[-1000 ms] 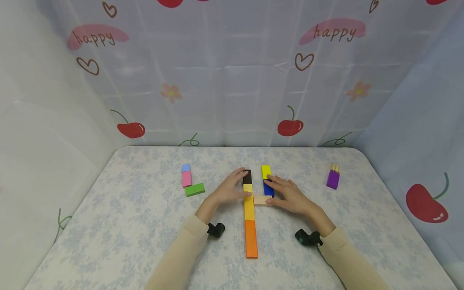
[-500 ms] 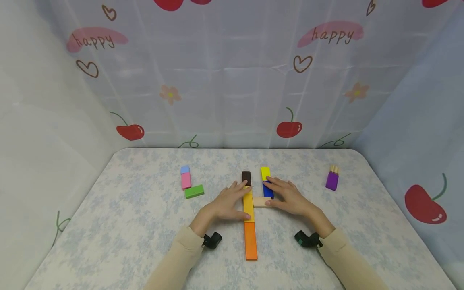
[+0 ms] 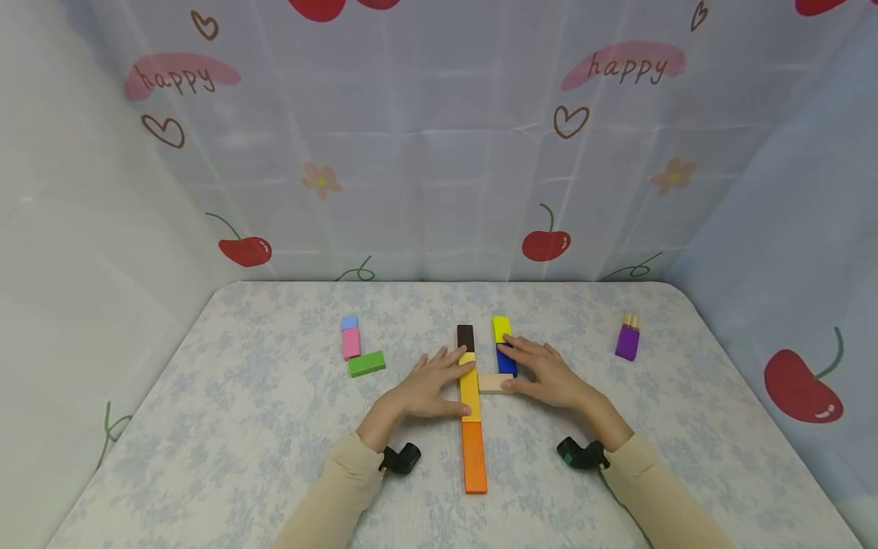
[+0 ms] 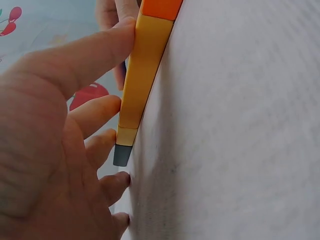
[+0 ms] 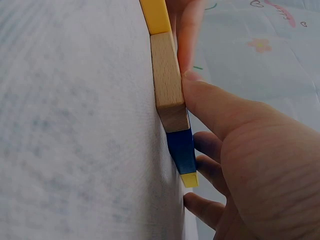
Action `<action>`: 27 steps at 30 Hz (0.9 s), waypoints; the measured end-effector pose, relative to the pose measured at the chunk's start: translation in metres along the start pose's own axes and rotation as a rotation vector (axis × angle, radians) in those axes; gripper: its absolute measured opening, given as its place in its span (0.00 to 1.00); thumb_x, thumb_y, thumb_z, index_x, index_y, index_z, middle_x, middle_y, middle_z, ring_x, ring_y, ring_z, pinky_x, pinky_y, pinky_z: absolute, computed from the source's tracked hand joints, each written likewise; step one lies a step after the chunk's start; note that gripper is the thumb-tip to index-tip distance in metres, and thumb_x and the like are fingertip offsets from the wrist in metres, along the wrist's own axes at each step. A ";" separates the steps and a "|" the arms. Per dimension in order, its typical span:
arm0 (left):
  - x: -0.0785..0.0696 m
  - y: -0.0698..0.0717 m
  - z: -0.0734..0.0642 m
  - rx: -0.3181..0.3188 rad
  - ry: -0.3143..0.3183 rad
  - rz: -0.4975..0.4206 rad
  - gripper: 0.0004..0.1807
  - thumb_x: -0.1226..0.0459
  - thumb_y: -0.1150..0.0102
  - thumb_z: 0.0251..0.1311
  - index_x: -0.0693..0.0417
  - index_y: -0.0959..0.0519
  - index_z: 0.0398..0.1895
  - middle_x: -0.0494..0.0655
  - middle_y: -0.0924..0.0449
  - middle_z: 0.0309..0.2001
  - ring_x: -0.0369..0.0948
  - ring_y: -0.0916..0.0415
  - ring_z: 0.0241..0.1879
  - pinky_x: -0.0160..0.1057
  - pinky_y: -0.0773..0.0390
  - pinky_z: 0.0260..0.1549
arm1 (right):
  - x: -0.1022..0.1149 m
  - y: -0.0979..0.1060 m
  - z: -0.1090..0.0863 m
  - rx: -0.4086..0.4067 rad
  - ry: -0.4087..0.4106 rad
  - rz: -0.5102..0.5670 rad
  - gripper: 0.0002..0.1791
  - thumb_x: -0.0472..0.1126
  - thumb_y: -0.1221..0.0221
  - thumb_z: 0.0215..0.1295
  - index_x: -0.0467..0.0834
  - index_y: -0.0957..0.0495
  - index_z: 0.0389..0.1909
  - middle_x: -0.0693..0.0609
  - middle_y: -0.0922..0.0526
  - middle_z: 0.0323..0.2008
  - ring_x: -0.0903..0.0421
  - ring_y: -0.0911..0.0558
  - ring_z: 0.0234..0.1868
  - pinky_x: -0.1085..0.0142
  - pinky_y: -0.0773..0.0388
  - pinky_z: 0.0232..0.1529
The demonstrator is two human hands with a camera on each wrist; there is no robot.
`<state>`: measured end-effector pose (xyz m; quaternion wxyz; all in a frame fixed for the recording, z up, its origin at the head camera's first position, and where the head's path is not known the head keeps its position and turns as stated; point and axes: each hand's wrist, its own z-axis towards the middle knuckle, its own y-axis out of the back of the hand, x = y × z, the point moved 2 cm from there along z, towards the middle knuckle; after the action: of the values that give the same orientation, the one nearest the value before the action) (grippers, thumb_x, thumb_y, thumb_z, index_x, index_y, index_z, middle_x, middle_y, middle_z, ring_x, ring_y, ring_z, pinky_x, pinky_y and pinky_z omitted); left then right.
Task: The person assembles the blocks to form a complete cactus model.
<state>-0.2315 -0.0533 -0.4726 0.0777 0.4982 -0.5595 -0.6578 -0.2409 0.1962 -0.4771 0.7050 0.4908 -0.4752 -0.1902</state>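
Note:
My left hand [image 3: 425, 389] spreads over a row of blocks, its thumb on the amber block [image 3: 469, 390] and its fingertips near the far end of that block. In the left wrist view, a short pale yellow block [image 4: 126, 136] lies between the amber one and the dark block [image 3: 466, 337]. An orange block [image 3: 474, 457] forms the near end. My right hand [image 3: 554, 379] rests its thumb on a plain wooden block [image 3: 491, 383], which juts sideways from the amber one. Its fingers touch the blue block [image 3: 506, 358], beyond which lies a bright yellow block [image 3: 502, 328].
To the left on the patterned tablecloth [image 3: 226, 427] lie a light blue block [image 3: 349, 322], a pink block [image 3: 350, 343] and a green block [image 3: 366, 364]. A purple block [image 3: 627, 343] with several pale wooden pieces [image 3: 632, 320] lies far right. A printed curtain [image 3: 425, 198] hangs behind.
My left hand has shifted toward me along the row, off the dark block, its thumb now lower on the amber block. The right hand stays where it was.

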 end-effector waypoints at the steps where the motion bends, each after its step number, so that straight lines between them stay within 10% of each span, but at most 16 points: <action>1: 0.001 -0.001 0.000 -0.001 0.001 -0.004 0.42 0.44 0.38 0.60 0.45 0.40 0.75 0.44 0.59 0.80 0.54 0.66 0.78 0.63 0.66 0.73 | 0.000 0.000 0.000 -0.001 0.001 0.001 0.37 0.56 0.38 0.63 0.45 0.33 0.71 0.42 0.39 0.74 0.37 0.41 0.74 0.29 0.55 0.67; 27: 0.006 -0.006 0.001 -0.030 -0.004 -0.015 0.43 0.43 0.38 0.59 0.42 0.40 0.75 0.42 0.58 0.79 0.54 0.65 0.78 0.64 0.68 0.72 | -0.001 0.000 -0.001 -0.010 0.011 -0.006 0.37 0.57 0.39 0.64 0.45 0.33 0.70 0.42 0.38 0.73 0.38 0.41 0.74 0.28 0.53 0.66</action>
<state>-0.2325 -0.0551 -0.4807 0.0790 0.5000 -0.5458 -0.6678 -0.2407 0.1970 -0.4774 0.7094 0.4898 -0.4689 -0.1922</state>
